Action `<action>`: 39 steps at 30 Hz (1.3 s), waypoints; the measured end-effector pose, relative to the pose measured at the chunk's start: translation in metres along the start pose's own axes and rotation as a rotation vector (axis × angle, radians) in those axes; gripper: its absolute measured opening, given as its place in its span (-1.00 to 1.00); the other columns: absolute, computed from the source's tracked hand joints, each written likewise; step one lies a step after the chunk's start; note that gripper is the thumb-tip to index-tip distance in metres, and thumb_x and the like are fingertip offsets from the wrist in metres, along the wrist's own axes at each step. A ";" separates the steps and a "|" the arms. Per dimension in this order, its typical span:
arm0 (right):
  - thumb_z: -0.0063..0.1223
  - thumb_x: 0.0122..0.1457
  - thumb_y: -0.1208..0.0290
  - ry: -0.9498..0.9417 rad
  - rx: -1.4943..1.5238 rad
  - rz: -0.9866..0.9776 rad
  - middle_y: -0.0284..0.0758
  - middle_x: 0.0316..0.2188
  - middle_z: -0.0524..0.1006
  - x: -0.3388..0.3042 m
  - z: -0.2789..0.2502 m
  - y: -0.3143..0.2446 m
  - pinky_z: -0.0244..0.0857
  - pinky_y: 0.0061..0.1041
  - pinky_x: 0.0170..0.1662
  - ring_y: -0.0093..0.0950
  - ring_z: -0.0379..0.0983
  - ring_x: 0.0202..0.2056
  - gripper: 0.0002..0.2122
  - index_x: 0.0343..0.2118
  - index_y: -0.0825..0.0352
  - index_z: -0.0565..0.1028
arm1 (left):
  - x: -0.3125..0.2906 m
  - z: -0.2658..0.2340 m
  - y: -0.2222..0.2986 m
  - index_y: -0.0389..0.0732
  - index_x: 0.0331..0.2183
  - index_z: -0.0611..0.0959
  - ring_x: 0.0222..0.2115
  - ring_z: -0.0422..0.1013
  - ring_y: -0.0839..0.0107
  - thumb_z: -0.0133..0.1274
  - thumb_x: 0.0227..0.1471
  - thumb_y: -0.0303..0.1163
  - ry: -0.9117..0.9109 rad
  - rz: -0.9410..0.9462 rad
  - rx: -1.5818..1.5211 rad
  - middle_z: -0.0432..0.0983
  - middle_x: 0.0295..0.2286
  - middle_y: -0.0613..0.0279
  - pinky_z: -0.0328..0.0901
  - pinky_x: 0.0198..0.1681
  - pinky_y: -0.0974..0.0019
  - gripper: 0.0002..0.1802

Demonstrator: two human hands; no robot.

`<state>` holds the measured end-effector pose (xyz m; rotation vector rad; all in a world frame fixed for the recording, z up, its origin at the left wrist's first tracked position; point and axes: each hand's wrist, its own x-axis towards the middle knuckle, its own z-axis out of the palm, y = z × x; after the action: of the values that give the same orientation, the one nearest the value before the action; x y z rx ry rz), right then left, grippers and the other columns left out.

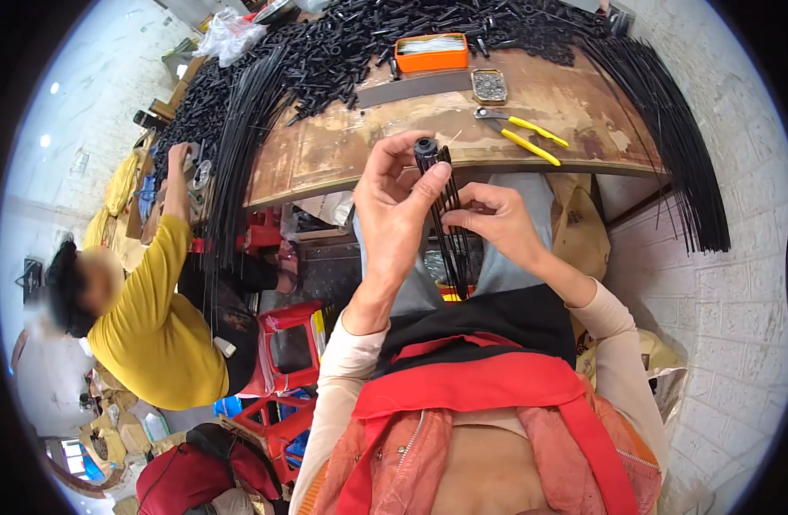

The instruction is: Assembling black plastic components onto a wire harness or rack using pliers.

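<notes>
Upright in my left hand [383, 210] is a black tubular hub [425, 149], the fingers wrapped behind it and the thumb pressed on its side. Thin black rods [456, 270] hang from the hub toward my lap, in a narrow cluster like umbrella ribs. My right hand [503, 225] is beside them, thumb and forefinger pinched on one of the rods at mid-length. Its other fingers are curled, and the exact pinch point is partly hidden. Both hands are in front of the table's near edge, above my knees.
On the wooden table [411, 120] lie yellow-handled pliers [531, 142], a small tray of metal pieces [489, 86], an orange box of thin pale wires [431, 54] and heaped black parts [342, 43]. Long black rods [669, 129] overhang its right end. A person in yellow [158, 326] works at left near red stools [291, 343].
</notes>
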<state>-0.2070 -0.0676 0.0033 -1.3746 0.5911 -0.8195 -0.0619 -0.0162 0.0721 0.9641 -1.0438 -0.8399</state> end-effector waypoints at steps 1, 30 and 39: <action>0.22 0.07 0.54 -0.007 0.007 -0.002 -0.41 -0.51 0.57 0.000 0.003 0.001 0.32 -0.69 -0.37 -0.70 0.45 -0.45 -0.90 -0.37 0.44 0.56 | -0.001 0.000 -0.001 -0.32 -0.10 0.49 -0.33 0.37 0.62 0.14 0.02 -0.60 0.012 0.022 -0.041 0.42 -0.27 0.30 0.30 -0.22 0.54 -0.64; 0.16 0.04 0.45 0.239 -1.219 -0.532 -0.26 -0.43 0.48 0.032 -0.027 0.020 0.29 -0.33 -0.24 -0.27 0.40 -0.33 -0.86 -0.35 0.38 0.55 | 0.009 -0.067 -0.038 -0.26 0.00 0.39 -0.50 0.17 0.62 -0.21 0.28 -0.43 0.126 0.131 0.271 0.29 -0.49 0.38 0.14 -0.43 0.54 -0.71; 0.20 0.07 0.27 0.289 -1.410 -0.324 -0.13 -0.23 0.40 0.076 -0.140 0.031 0.24 -0.29 -0.09 -0.16 0.33 -0.18 -0.63 -0.13 0.39 0.47 | 0.029 -0.070 -0.060 -0.32 -0.03 0.42 -0.49 0.22 0.63 -0.11 0.24 -0.44 0.016 -0.018 0.089 0.34 -0.50 0.38 0.17 -0.39 0.54 -0.72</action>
<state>-0.2659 -0.2137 -0.0375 -2.6960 1.3204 -0.8655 0.0071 -0.0474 0.0117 1.0551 -1.0677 -0.8050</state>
